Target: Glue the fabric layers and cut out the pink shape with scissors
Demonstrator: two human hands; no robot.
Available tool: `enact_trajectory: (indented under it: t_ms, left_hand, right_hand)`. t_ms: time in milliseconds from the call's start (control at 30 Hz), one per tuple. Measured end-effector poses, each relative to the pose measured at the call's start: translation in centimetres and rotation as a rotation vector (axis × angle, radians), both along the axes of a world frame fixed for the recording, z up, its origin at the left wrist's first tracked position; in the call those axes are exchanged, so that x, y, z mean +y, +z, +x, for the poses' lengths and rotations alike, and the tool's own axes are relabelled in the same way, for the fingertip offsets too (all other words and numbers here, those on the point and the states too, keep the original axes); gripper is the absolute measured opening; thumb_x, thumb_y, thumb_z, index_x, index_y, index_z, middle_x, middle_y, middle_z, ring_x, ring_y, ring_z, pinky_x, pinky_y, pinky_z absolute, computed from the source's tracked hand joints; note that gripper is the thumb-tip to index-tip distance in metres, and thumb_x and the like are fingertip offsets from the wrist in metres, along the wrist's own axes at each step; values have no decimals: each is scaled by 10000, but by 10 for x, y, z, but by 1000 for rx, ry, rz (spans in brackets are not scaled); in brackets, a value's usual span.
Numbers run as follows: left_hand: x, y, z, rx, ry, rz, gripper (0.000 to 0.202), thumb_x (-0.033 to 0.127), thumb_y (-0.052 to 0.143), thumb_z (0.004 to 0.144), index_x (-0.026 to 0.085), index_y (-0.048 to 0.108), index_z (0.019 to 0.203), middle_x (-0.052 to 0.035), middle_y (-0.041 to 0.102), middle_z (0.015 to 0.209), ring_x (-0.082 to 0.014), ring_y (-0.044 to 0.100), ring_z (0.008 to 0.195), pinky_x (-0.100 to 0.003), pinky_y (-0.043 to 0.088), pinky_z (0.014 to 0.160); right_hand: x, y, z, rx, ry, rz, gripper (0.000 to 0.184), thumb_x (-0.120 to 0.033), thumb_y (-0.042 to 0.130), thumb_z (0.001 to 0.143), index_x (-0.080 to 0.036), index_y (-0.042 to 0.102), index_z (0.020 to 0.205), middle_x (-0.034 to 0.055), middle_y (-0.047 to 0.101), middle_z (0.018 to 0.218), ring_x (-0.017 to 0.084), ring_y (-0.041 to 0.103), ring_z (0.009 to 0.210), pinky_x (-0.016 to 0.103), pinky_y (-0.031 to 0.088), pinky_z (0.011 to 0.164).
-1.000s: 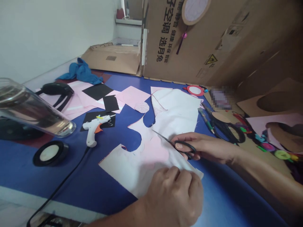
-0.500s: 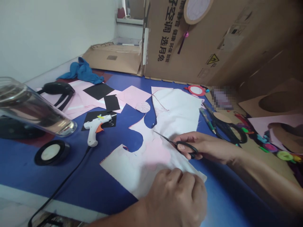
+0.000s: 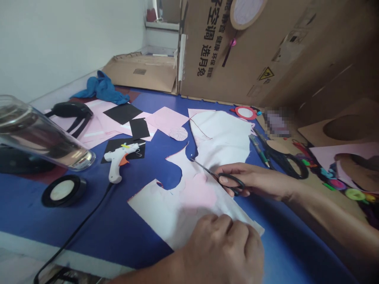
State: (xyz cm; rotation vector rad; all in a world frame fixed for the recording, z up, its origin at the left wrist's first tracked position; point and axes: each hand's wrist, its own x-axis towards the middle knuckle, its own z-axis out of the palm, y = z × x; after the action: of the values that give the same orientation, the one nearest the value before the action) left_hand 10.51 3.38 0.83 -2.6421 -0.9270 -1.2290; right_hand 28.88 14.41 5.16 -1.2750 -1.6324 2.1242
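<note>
From where I stand, in the head view, the right hand [image 3: 251,179] has its fingers wrapped round the scissors [image 3: 211,172], blades pointing toward the far-left part of the counter [image 3: 139,228], tip at the notched edge of the white cloth [image 3: 161,211], mid-counter. The left hand [image 3: 226,246], nearer the front edge, curls over the cloth; whether its fingers pinch it, I can't tell. Bare counter opens leftward.

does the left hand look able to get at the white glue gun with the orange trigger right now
Probably yes: the left hand is over the pink-patched white sheet, and only that sheet and blue tabletop seem to lie between it and the white glue gun.
</note>
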Motion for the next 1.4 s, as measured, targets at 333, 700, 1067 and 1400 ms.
enact_trajectory:
  t_ms: [333,700,1067,1400]
  left_hand:
    - [-3,0,0,10,-21,-30,99,169,772,882,169,678,850,31,588,615,-172,560,504,-370,354,437]
    - [-6,-1,1,19,-29,-11,85,179,734,878,168,667,828,23,567,610,-174,538,500,-374,338,428]
    - [-4,0,0,42,-48,3,104,190,732,909,172,657,840,27,579,610,-172,556,497,-367,359,429]
    - [-10,-3,-4,54,-74,-64,180,276,783,922,192,642,849,30,630,670,-183,612,563,-373,397,480]
  right_hand:
    - [5,4,2,-36,3,28,428,-589,776,909,-177,663,935,-6,586,742,110,351,603,273,198,511]
    - [3,-1,1,-17,-22,41,439,-604,760,926,-178,656,934,-6,571,744,113,311,603,275,189,508]
    - [5,-9,0,32,-68,25,463,-615,781,918,-178,635,875,-12,570,734,106,334,591,257,192,486]
    - [-1,-6,2,72,-65,22,456,-605,805,917,-180,687,1032,-3,616,744,122,371,603,261,207,505]
